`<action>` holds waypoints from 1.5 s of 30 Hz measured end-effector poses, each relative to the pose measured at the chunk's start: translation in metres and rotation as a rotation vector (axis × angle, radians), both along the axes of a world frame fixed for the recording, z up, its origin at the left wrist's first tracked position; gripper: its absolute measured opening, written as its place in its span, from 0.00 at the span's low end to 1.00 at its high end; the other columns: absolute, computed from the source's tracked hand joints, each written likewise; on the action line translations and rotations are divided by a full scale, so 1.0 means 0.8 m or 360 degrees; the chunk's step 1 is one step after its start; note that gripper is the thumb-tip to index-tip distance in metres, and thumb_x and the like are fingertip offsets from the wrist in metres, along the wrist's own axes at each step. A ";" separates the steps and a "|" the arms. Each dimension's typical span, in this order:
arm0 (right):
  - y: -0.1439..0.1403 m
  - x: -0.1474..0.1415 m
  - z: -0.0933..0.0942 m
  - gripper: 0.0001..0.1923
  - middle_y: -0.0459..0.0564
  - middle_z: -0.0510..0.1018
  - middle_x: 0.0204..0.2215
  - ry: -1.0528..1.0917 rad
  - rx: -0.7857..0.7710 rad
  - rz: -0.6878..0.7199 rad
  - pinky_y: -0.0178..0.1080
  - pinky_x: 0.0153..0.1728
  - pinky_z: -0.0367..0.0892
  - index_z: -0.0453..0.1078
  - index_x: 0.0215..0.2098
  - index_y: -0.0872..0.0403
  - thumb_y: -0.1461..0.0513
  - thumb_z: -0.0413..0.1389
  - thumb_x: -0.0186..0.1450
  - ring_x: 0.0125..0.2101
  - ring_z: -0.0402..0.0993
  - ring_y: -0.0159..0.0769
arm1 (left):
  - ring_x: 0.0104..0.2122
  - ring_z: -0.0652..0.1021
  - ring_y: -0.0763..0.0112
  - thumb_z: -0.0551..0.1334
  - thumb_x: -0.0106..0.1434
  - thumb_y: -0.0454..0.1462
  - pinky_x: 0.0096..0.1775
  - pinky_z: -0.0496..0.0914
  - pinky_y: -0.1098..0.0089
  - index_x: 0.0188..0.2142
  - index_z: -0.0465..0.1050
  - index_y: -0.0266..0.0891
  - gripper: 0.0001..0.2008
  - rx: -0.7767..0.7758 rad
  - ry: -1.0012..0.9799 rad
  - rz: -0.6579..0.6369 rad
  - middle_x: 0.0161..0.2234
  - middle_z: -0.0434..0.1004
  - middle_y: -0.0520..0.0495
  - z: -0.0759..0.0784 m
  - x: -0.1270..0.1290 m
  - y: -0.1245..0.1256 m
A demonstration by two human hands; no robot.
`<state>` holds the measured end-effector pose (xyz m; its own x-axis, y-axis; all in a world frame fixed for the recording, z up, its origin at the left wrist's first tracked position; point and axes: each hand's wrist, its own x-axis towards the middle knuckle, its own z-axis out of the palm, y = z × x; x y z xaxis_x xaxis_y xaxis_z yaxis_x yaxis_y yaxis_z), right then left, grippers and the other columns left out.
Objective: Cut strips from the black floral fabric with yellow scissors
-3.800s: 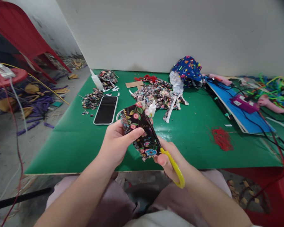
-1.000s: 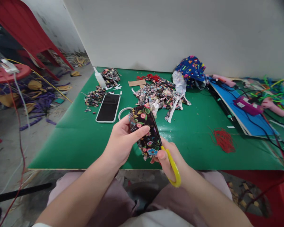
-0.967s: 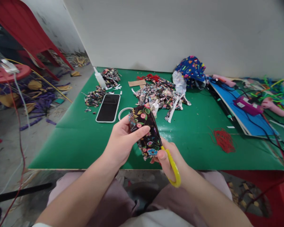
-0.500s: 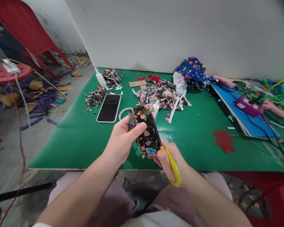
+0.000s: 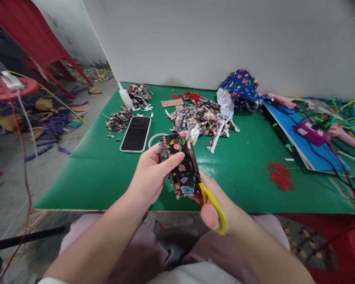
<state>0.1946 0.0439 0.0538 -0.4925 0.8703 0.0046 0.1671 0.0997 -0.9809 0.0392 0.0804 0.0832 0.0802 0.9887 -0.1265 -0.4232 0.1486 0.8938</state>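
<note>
Both hands at work over the near edge of a green table (image 5: 91, 177). The left hand (image 5: 149, 175) grasps a dark floral cloth (image 5: 180, 175), the thumb laid across its printed face and the fingers mostly hidden behind. The right hand (image 5: 214, 197) is closed about the handle of a pair of yellow-handled scissors (image 5: 205, 193), the thumb passed through the visible loop. The dark blades run along the cloth's right-hand edge; how far they are parted cannot be told. The cloth is held above the tabletop, between the two hands, and bears pink and blue flowers with green leaves. Just beyond it stands a small white bottle (image 5: 195, 136), partly covered, and near the left hand lies a white ring (image 5: 156, 137), likewise partly hidden. To the left of the ring, a phone (image 5: 136, 135) lies flat with its dark screen upward, beside a pile of floral scraps (image 5: 119, 118). Behind these, a nozzled bottle (image 5: 124, 96) leans at a tilt next to a floral bundle (image 5: 139, 94). A larger heap of floral fabric (image 5: 199, 118) occupies the middle of the table. To the right, a tangle of red thread (image 5: 280, 176) lies near a blue folder (image 5: 307, 148).
</note>
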 end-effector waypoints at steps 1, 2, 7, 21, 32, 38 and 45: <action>0.001 0.000 0.001 0.49 0.47 0.73 0.29 0.0000 0.0025 -0.0001 0.37 0.31 0.67 0.60 0.51 0.52 0.31 0.49 0.40 0.32 0.72 0.42 | 0.27 0.76 0.76 0.69 0.50 0.35 0.32 0.71 0.77 0.34 0.76 0.41 0.10 -0.0006 -0.0004 -0.0006 0.30 0.78 0.53 0.000 0.000 0.000; 0.001 -0.001 0.001 0.50 0.48 0.73 0.31 0.0002 0.0047 0.0002 0.39 0.33 0.68 0.59 0.52 0.52 0.32 0.50 0.40 0.35 0.73 0.44 | 0.27 0.76 0.77 0.69 0.50 0.35 0.32 0.71 0.77 0.34 0.76 0.41 0.10 -0.0010 -0.0007 -0.0010 0.30 0.78 0.54 0.001 0.000 0.000; 0.002 -0.002 0.004 0.51 0.51 0.74 0.37 0.0019 0.0068 0.0007 0.43 0.38 0.68 0.56 0.56 0.53 0.31 0.48 0.43 0.40 0.73 0.48 | 0.27 0.76 0.78 0.69 0.50 0.35 0.31 0.71 0.77 0.35 0.75 0.41 0.11 -0.0001 -0.0011 -0.0024 0.30 0.77 0.54 0.000 0.000 0.000; 0.003 -0.003 0.009 0.50 0.52 0.74 0.39 -0.0077 0.0157 -0.0022 0.41 0.36 0.68 0.53 0.57 0.53 0.32 0.46 0.47 0.38 0.74 0.47 | 0.30 0.75 0.76 0.70 0.48 0.36 0.34 0.70 0.76 0.35 0.75 0.41 0.13 0.0038 0.0154 -0.0095 0.31 0.78 0.53 -0.005 -0.003 -0.001; 0.000 -0.005 0.001 0.48 0.48 0.75 0.29 -0.0043 0.0086 -0.0106 0.41 0.35 0.69 0.60 0.51 0.54 0.30 0.38 0.48 0.34 0.73 0.43 | 0.30 0.75 0.76 0.70 0.49 0.37 0.34 0.69 0.76 0.34 0.75 0.40 0.12 0.0023 0.0196 -0.0171 0.31 0.77 0.53 -0.006 -0.003 -0.001; -0.003 -0.008 0.007 0.47 0.47 0.72 0.24 -0.0129 0.0102 -0.0159 0.39 0.31 0.68 0.62 0.47 0.55 0.30 0.35 0.49 0.29 0.71 0.40 | 0.30 0.75 0.75 0.70 0.48 0.36 0.34 0.69 0.75 0.34 0.75 0.39 0.13 0.0010 0.0186 -0.0165 0.31 0.77 0.52 -0.005 -0.002 -0.001; -0.005 -0.010 0.011 0.44 0.43 0.65 0.19 -0.0200 0.0087 -0.0253 0.37 0.23 0.63 0.63 0.40 0.55 0.30 0.34 0.50 0.18 0.59 0.31 | 0.30 0.75 0.71 0.71 0.48 0.37 0.34 0.69 0.72 0.35 0.75 0.39 0.13 -0.0001 0.0216 -0.0151 0.31 0.77 0.51 -0.004 -0.002 -0.001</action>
